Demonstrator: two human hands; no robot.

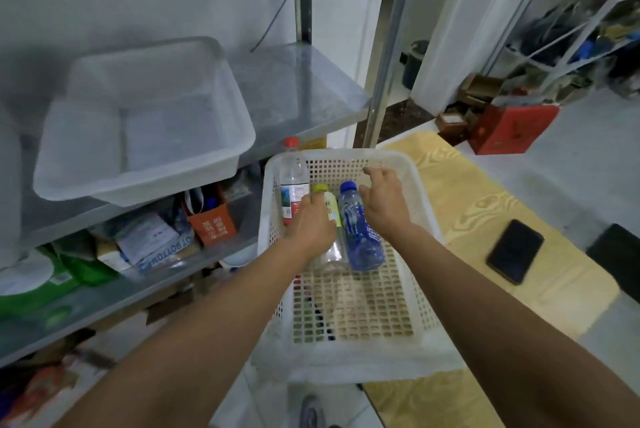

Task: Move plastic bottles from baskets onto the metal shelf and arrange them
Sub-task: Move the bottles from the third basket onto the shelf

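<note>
A white perforated plastic basket [349,351] sits on a low wooden table beside the metal shelf [304,95]. Three bottles lie in it: a clear one with a red cap [292,182] at the far left, a clear one with a yellow-green cap [330,206] in the middle, and a blue one with a blue cap [358,230] on the right. My left hand [311,223] lies over the yellow-capped bottle with its fingers curled round it. Just right of the blue bottle's neck, my right hand [381,199] hovers with loosely bent fingers and holds nothing.
A translucent plastic tub [145,123] stands on the metal shelf, with bare shelf surface to its right. The lower shelf holds an orange bag [211,220], boxes and green packs. A black phone [516,251] lies on the wooden table. A red box [509,130] stands on the floor.
</note>
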